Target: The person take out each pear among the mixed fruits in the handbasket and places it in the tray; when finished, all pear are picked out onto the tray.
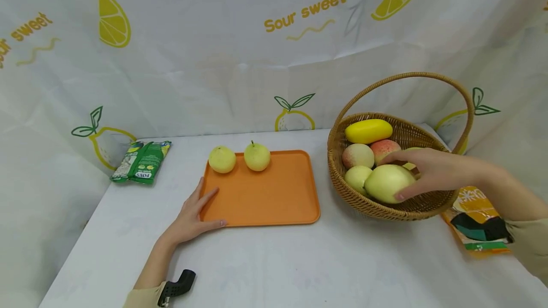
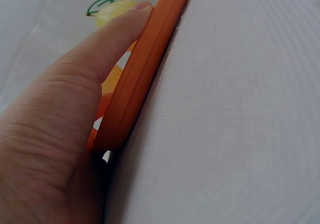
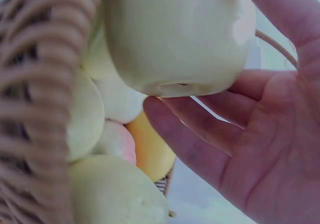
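Observation:
My right hand (image 1: 441, 169) holds a large pale yellow-green pear (image 1: 388, 183) at the front of the wicker basket (image 1: 372, 207). The thumb is on the pear's near side; in the right wrist view, fingertips (image 3: 162, 116) touch it near its dimpled end. My left hand (image 1: 190, 217) rests at the front left corner of the orange tray (image 1: 274, 198), its fingers spread over the rim and the thumb along the front edge. Near the tray's back edge stand two yellow pears, a left one (image 1: 222, 159) and a right one (image 1: 257, 156) with a stem.
Inside the basket lie a yellow oblong fruit (image 1: 368, 131), peach-like fruits (image 1: 357, 156) and another pale fruit (image 1: 357, 178). Its tall handle (image 1: 411, 75) arches overhead. A green snack bag (image 1: 142, 161) lies at the back left, an orange packet (image 1: 481, 225) right of the basket.

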`<state>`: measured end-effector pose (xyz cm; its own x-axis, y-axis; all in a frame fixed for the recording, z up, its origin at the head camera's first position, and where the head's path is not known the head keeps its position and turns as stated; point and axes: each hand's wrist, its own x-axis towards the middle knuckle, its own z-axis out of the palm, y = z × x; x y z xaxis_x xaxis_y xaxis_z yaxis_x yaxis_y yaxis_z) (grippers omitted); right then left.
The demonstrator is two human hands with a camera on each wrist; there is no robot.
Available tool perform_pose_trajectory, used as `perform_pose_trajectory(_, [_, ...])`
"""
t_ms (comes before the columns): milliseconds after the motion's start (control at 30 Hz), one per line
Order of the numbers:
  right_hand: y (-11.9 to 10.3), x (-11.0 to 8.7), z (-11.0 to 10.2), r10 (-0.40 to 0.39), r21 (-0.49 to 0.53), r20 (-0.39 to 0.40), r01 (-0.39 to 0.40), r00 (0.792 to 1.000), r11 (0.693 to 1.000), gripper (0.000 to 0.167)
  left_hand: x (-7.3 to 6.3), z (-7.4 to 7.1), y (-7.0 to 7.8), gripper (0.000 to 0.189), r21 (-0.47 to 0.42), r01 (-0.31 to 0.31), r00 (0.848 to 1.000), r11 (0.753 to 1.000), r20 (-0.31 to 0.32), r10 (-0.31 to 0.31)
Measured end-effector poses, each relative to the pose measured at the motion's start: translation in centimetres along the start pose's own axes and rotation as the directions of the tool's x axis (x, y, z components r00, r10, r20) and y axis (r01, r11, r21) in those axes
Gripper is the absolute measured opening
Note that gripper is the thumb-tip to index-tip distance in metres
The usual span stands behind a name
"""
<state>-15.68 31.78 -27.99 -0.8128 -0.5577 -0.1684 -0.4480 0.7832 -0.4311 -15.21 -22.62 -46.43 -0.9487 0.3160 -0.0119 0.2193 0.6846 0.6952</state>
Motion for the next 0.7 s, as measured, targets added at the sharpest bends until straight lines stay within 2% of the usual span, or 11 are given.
perform_pose_trajectory(233, [-0.7, 0.3, 0.7, 0.095, 0.121, -0.057, -0.088, 0.994, 0.989, 0.066, 0.0, 0.0, 0.1, 0.092, -0.006, -0.001, 1.000, 1.000, 0.001, 0.001])
perform_pose_trajectory(367, [-1.2, 0.8, 1.2, 0.122, 0.188, -0.106, -0.101, 0.987, 0.977, 0.063, 0.0, 0.0, 0.0, 0.092, -0.004, -0.006, 1.000, 1.000, -0.002, 0.006])
perform_pose_trajectory(700, [-2.0, 1.3, 2.3, 0.218, 0.337, -0.158, -0.155, 0.963, 0.929, 0.060, 0.0, 0.0, -0.1, 0.092, -0.008, -0.010, 1.000, 1.000, -0.005, 0.010])
